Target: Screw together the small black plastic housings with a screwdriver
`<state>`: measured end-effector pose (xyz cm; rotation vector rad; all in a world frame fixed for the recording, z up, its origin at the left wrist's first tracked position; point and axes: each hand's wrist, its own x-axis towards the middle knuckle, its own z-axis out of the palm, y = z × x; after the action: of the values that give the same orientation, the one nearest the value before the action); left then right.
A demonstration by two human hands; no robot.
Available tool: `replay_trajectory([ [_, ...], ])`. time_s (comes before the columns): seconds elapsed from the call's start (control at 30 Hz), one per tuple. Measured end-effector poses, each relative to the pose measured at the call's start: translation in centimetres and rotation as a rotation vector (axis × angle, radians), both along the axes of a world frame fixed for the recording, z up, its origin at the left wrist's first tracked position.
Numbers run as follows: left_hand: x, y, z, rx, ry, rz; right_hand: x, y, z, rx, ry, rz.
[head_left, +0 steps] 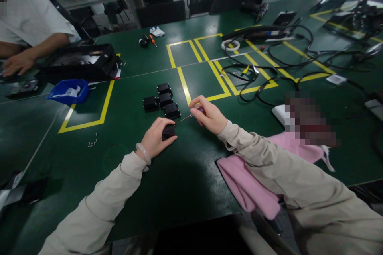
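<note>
Beige cuff (134,165) behind it, your left hand (153,138) curls round a small black box (168,132) on the desk (197,147), thumb and fingers closed against it; your right hand (211,115) pinches a screwdriver (201,110). Because the shaft slants low, the tip could slip and jab that steadying hand or scratch the box. It looks dark and blocky, partly hidden by your fingers; four similar black boxes (172,110) lie just beyond.

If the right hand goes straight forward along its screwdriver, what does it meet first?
The right hand would probably first meet the black block held by the left hand; the tip of the screwdriver appears at the block's edge, though depth is unclear.
</note>
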<state>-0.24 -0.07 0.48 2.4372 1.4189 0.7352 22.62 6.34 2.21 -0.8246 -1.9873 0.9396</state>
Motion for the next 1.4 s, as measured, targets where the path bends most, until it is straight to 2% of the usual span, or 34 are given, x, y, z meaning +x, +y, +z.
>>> replay_trajectory([
  [0.27,0.04,0.06,-0.07,0.005,0.005,0.002,0.02,0.06,0.02,-0.043,0.045,0.064],
  [0.8,-0.04,0.09,-0.01,-0.003,0.002,-0.004,-0.06,-0.11,0.15,-0.097,0.019,-0.005],
  [1.4,-0.07,0.04,0.05,-0.012,-0.005,-0.022,-0.16,0.24,-0.16,-0.095,0.087,0.049],
])
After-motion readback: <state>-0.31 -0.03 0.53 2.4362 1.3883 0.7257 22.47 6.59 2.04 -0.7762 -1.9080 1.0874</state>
